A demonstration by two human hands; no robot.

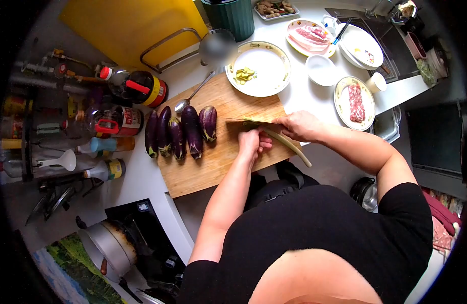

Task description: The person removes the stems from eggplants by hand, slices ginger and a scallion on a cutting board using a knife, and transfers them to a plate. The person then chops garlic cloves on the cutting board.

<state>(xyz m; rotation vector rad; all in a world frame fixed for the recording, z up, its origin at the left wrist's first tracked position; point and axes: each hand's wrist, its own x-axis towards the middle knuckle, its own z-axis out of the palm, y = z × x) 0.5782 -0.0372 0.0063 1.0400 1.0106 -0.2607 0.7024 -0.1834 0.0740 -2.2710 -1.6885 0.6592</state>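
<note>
My right hand (300, 125) grips a kitchen knife (243, 123) by its handle, the broad blade pointing left over the wooden cutting board (213, 175). A long, pale scallion stalk (289, 143) runs under the knife, its white end sticking out past the board's edge toward me. Close against the blade, my left hand (250, 143) is closed with curled fingers at the stalk; its exact hold is partly hidden. A bit of green shows behind the blade. Several purple eggplants (178, 136) lie side by side on the board's left half, near a metal spoon (193, 93).
Behind the board stands a plate (266, 58) with small yellowish slices. Plates of raw meat (310, 36) and marbled meat (356, 104) sit to the right, around a white bowl (321, 70). Bottles (119, 121) crowd the left side; a pot (109, 248) is at lower left.
</note>
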